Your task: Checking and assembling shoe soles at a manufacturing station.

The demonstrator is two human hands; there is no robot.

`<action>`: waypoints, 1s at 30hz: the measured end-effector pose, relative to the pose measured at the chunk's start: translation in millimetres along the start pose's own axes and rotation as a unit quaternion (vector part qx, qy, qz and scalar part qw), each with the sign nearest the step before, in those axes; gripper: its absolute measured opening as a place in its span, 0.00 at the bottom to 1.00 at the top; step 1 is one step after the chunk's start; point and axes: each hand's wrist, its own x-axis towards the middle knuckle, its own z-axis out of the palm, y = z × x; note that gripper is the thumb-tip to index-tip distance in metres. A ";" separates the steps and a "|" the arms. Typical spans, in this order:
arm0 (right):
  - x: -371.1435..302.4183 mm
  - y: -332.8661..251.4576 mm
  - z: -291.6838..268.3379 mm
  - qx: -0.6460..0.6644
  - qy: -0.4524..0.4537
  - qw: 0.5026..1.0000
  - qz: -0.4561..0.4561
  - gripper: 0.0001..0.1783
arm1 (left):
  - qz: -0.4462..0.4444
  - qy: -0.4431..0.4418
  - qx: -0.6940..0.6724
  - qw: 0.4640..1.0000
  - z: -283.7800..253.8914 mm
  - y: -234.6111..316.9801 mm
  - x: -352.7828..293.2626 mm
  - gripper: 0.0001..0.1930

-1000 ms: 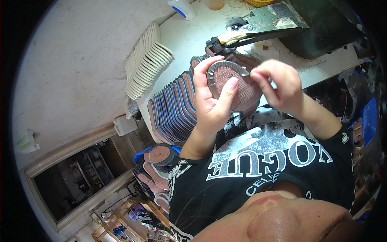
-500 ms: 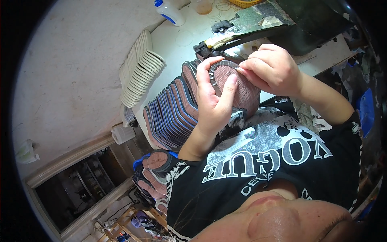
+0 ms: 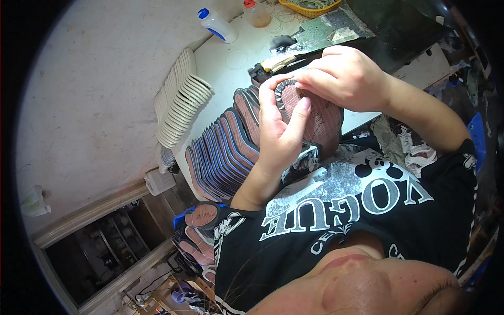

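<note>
A pinkish-brown insole (image 3: 321,123) is held up in front of my chest, its black edging gathered into small pleats around the rounded end. My left hand (image 3: 278,131) grips it from the left, thumb pressed on the flat face and fingers curled behind the rim. At the top of the same rim, my right hand (image 3: 346,79) is closed, thumb and fingertips pinching the pleated edging. The fingertips partly cover what lies between them. Just left of my left hand, a long row of similar insoles (image 3: 223,149) stands on edge on the table.
A stack of cream-coloured curved pieces (image 3: 181,100) leans by the wall. On the white table (image 3: 239,44) are a blue-capped bottle (image 3: 218,26), a red-capped bottle (image 3: 257,14) and a yellow basket (image 3: 310,9). More insoles (image 3: 202,215) lie in a blue container beside my left elbow.
My right hand has shifted left along the rim, closer to my left thumb, and its forearm has followed. My left hand keeps its hold on the insole.
</note>
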 end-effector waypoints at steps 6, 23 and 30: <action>6.5 -1.3 1.4 0.083 0.062 0.984 0.146 0.06 | -0.036 -0.006 -0.015 0.999 -0.1 2.5 0.9 0.21; -15.6 -15.7 21.9 0.547 -0.008 0.741 0.388 0.16 | -0.118 0.049 -0.231 0.964 -25.7 6.5 15.3 0.21; -21.2 -64.4 58.2 0.698 0.007 0.576 0.426 0.19 | -0.220 0.070 -0.199 0.952 -38.6 1.8 24.4 0.09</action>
